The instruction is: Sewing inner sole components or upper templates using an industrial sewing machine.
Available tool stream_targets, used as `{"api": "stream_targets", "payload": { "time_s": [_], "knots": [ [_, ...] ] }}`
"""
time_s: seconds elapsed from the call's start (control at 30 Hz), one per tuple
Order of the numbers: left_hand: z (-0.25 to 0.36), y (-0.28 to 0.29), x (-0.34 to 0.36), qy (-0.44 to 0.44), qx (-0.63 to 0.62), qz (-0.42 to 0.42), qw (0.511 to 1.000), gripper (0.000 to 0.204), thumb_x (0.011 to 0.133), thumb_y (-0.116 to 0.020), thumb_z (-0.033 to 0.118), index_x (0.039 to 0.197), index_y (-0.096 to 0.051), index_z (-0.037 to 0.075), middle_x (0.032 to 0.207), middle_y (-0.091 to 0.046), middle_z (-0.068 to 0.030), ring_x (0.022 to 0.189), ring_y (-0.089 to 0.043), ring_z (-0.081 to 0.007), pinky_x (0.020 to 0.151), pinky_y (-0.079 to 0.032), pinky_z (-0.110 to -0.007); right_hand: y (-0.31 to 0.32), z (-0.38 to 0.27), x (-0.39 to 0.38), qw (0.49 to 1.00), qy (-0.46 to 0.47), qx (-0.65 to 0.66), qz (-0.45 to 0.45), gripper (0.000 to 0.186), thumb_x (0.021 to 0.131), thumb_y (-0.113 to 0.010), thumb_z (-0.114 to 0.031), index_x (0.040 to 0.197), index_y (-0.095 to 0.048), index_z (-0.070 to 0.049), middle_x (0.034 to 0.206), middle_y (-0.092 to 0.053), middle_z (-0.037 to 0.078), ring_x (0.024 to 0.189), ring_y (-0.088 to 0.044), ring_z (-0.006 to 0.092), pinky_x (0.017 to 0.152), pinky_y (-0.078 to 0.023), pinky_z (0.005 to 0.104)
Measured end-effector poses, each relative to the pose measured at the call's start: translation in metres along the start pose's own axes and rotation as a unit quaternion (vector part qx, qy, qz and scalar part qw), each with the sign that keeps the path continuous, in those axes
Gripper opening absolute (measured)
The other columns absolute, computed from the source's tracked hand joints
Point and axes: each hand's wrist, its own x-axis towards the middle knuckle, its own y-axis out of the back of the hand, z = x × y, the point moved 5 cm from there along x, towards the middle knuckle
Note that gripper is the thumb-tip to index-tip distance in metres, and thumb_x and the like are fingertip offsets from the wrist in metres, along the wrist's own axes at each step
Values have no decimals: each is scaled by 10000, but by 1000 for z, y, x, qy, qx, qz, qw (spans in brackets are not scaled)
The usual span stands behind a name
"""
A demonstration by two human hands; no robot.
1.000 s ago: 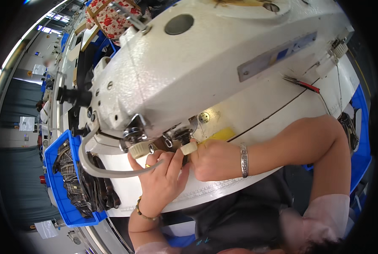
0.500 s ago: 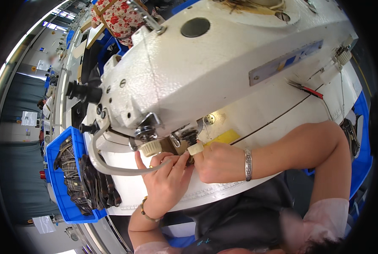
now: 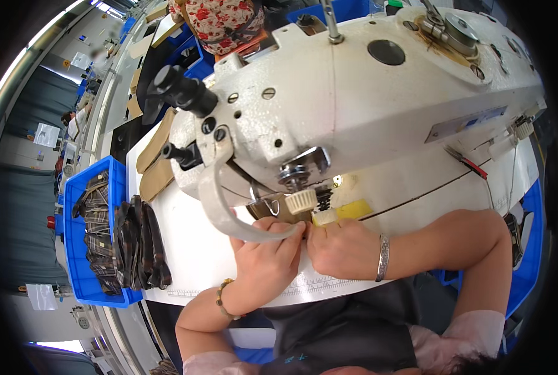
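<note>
My left hand (image 3: 263, 262) and my right hand (image 3: 341, 250) meet below the needle area of a white sewing machine (image 3: 341, 112), their fingertips pressed close together. A pale curved finger guard (image 3: 213, 200) crosses above my left fingers. What my fingers grip is too hidden to name. Near them, a brown piece (image 3: 273, 209) lies under the machine head, beside a white knob (image 3: 301, 201) and a yellow strip (image 3: 360, 209) on the bed. Red-handled snips (image 3: 476, 169) rest farther right on the white tabletop (image 3: 179, 244).
At left, a blue bin (image 3: 72, 231) holds plaid fabric, with dark plaid pieces (image 3: 147, 244) beside it. Tan pieces (image 3: 157, 178) lie behind these. Another blue bin (image 3: 523, 269) is at right. A co-worker in floral print (image 3: 219, 25) is beyond the machine; others are at far left.
The camera view has shifted: the machine appears farther right and the tan pieces have come into view. My hands remain together at the needle area, with little visible movement.
</note>
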Motion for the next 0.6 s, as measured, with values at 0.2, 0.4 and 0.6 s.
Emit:
{"api": "stream_targets", "payload": {
  "time_s": [0.2,0.4,0.6],
  "knots": [
    [-4,-7,7,-16,-39,-42,998,236,675,-759,73,901,-734,134,794,-557,27,860,-574,-188,954,-271,-514,5,-6,-2,1000,10,-9,-15,129,701,-610,-129,705,-631,-2,577,-481,27,472,-526,139,415,-395,296],
    [-8,-11,9,-11,-73,-60,995,239,676,-767,88,911,-734,123,805,-560,19,841,-560,-193,818,-297,-471,5,-6,-4,1000,19,6,-17,137,702,-613,-131,726,-640,1,588,-497,31,486,-541,140,421,-402,296],
    [-10,-12,6,-23,-89,-47,995,244,691,-758,86,931,-733,119,825,-566,20,830,-556,-191,803,-300,-454,5,-7,-1,999,7,31,0,148,637,-633,-151,610,-620,-6,591,-534,90,515,-591,187,425,-442,322]
  ]
}}
